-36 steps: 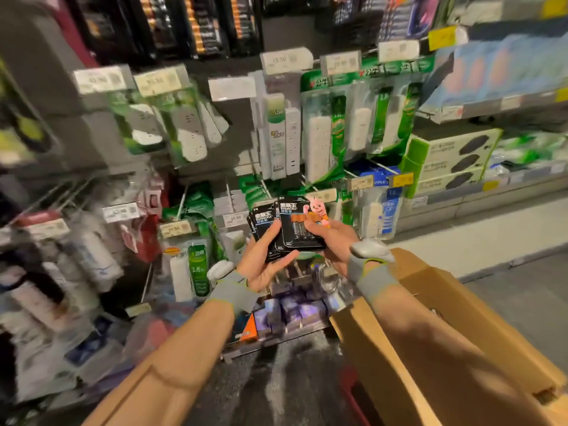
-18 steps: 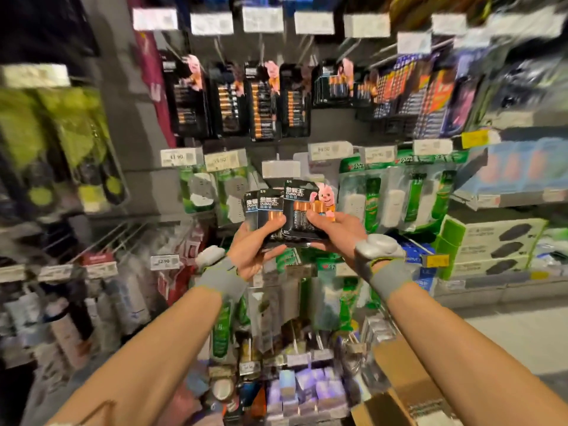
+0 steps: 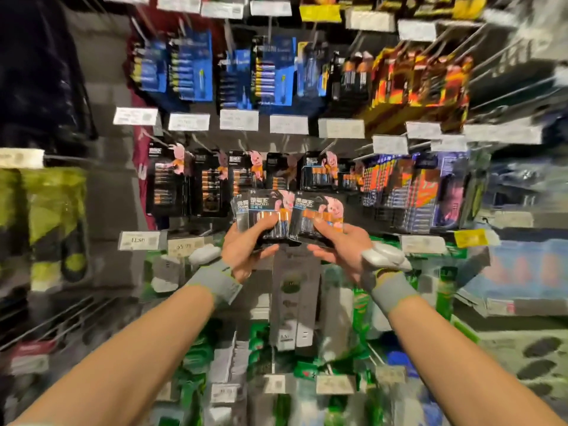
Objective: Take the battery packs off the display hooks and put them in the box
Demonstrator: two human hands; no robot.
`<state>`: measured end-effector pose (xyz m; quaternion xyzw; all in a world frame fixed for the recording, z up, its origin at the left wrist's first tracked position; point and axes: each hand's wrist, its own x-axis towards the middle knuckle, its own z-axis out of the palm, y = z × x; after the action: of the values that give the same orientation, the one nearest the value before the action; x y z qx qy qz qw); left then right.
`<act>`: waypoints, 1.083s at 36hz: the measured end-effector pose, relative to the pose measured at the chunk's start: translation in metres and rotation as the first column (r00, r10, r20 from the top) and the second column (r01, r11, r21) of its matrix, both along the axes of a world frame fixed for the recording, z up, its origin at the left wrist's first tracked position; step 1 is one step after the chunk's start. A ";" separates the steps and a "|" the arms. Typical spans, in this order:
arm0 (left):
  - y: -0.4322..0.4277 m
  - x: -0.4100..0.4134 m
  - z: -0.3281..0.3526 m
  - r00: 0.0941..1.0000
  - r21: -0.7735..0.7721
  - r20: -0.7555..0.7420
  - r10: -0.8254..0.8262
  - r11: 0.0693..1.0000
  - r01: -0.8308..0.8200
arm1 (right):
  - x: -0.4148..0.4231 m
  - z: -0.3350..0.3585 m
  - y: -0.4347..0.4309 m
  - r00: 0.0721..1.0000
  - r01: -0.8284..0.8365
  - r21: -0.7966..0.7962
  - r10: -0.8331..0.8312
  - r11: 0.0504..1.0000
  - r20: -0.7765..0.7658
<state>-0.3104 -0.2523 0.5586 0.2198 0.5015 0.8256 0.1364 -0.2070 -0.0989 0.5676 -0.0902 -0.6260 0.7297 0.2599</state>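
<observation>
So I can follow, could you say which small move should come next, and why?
Probably slide the black pink-bunny battery pack in the right hand onto the stack in the left hand: both hands are full, and matching packs hang just above.

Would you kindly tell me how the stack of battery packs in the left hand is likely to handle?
The stack of battery packs is fanned out in the left hand, so the glossy cards probably slide over one another easily. Each holds several cells, so it is likely heavy for its size. The cards stand upright above the hand, so probably stiff.
</observation>
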 end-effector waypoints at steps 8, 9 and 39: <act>0.031 -0.029 0.019 0.997 -0.028 -0.035 0.063 0.998 -0.064 | -0.022 0.008 0.042 0.994 -0.102 -0.095 0.104 0.990 0.013; 0.032 -0.030 0.019 0.997 -0.029 -0.038 0.065 0.997 -0.066 | -0.023 0.007 0.045 0.998 -0.058 -0.023 0.059 0.998 0.032; 0.099 -0.107 0.069 0.993 0.020 -0.114 0.012 1.000 -0.010 | -0.105 0.074 0.120 0.931 0.336 0.284 -0.272 0.898 -0.243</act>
<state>-0.4169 -0.1534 0.6278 0.2652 0.5015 0.8173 0.1010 -0.3116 0.0215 0.6420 -0.0709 -0.6852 0.5737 0.4430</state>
